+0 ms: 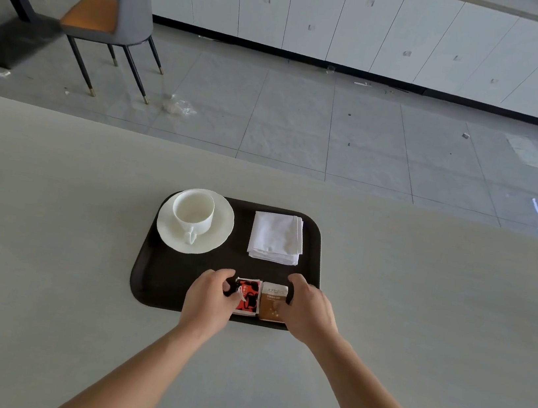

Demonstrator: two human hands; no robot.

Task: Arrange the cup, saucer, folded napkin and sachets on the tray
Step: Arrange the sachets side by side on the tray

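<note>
— Sachets [267,307], head view: where on the tray [160,278]?
— At the tray's near edge, right of middle. Red sachet [247,296] and brown sachet [274,294] side by side, touching.
— Risk?
— My guess: the near rim is close. A stray nudge could slide one off the tray, or ride one over the other.
— Fingers?
— Left hand [209,299]: curled, pinching red sachet's left edge. Right hand [309,311]: curled round brown sachet's right edge; thumb hidden.
</note>
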